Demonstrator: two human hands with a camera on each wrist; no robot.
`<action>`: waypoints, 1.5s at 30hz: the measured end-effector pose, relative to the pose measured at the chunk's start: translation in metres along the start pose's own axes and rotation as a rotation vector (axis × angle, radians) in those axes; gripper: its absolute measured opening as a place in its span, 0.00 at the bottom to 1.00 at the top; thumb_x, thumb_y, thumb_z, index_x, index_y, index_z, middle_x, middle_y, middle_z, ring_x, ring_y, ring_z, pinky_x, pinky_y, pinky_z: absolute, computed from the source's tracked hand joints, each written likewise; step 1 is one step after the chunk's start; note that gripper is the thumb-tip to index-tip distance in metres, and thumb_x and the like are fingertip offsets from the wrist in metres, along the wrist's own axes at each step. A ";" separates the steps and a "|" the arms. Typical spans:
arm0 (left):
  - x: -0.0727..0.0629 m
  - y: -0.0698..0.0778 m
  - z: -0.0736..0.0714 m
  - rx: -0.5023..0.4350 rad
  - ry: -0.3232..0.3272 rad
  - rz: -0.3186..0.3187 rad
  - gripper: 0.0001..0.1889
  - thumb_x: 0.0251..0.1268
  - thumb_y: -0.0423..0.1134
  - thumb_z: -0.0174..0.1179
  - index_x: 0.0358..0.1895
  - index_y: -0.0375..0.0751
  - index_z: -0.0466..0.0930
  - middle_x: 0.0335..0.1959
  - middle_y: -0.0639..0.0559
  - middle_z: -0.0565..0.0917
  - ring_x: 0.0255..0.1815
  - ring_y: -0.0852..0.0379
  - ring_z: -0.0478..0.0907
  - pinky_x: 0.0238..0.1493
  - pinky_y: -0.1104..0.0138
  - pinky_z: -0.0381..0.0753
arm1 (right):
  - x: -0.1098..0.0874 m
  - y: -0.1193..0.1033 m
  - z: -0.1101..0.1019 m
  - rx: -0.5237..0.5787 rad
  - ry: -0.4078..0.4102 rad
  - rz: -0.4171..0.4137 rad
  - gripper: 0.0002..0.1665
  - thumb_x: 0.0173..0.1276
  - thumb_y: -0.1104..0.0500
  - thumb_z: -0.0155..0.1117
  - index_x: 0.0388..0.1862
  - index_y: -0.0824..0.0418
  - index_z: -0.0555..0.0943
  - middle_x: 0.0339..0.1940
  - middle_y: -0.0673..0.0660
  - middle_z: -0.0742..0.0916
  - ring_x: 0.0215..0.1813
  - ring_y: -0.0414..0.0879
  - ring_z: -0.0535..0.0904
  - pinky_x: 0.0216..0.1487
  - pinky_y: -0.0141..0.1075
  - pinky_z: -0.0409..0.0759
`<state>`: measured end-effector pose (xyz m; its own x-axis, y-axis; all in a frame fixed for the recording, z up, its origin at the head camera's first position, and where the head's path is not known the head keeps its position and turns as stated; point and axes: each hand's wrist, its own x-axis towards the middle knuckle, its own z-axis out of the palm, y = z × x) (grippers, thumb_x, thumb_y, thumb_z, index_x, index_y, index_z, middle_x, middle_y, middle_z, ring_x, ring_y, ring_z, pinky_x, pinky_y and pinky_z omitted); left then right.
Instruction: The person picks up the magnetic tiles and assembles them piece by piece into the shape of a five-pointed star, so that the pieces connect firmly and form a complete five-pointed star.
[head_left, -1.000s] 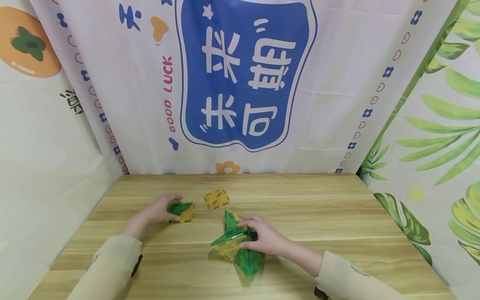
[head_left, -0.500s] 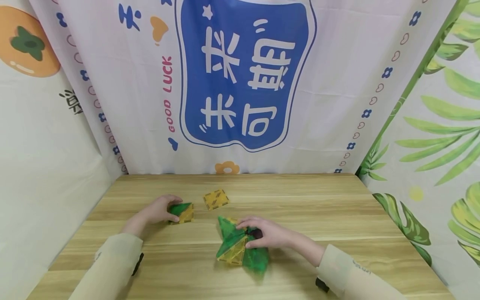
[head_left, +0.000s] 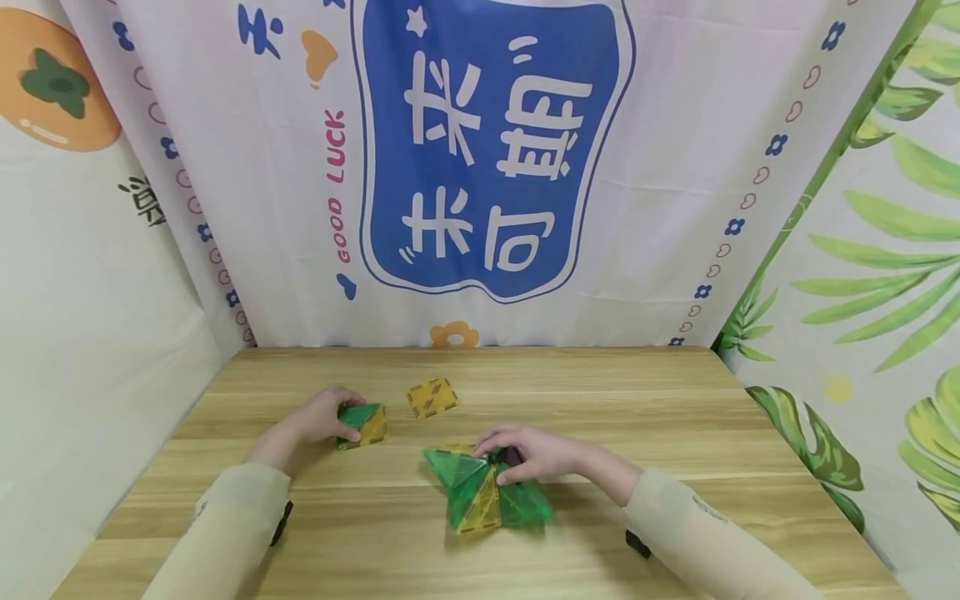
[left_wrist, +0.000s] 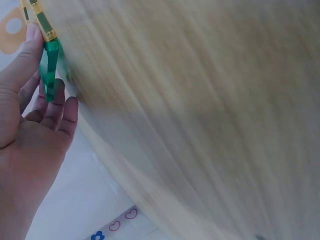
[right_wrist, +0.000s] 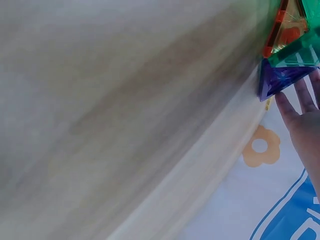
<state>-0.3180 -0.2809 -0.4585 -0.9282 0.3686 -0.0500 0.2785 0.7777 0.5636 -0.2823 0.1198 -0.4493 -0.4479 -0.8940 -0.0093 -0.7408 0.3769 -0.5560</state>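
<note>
In the head view my right hand [head_left: 536, 454] grips the middle of a star-shaped build of translucent magnetic tiles [head_left: 480, 500], green and yellow with points spreading outward. The right wrist view adds a purple triangular tile [right_wrist: 282, 79] beside my fingers and an orange-edged one [right_wrist: 280, 30]; the palm side is partly out of frame. Farther left, my left hand [head_left: 322, 415] pinches a small green and yellow tile piece [head_left: 372, 425] between thumb and fingers. Seen from the left wrist, the thumb lies on the edge of that piece, with the fingers behind it.
A flat yellow square tile [head_left: 432, 398] lies on the wooden table [head_left: 637, 417] between the hands, farther back. Printed cloth [head_left: 660, 208] hangs behind the table and at both sides.
The star-shaped build has turned counterclockwise under my right hand, its points swinging round. My left hand and its piece have barely moved; the yellow square stays put.
</note>
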 end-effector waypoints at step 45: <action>0.008 0.032 -0.009 -0.173 0.147 -0.101 0.22 0.65 0.40 0.59 0.57 0.32 0.70 0.52 0.30 0.75 0.45 0.46 0.76 0.39 0.62 0.79 | -0.008 -0.010 0.003 -0.013 0.116 0.172 0.26 0.63 0.53 0.66 0.60 0.51 0.74 0.63 0.51 0.77 0.61 0.47 0.73 0.60 0.44 0.74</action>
<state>-0.3189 -0.2572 -0.4337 -0.9786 0.2057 0.0004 0.1482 0.7036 0.6949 -0.2699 0.1219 -0.4462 -0.6222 -0.7828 -0.0069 -0.6544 0.5250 -0.5441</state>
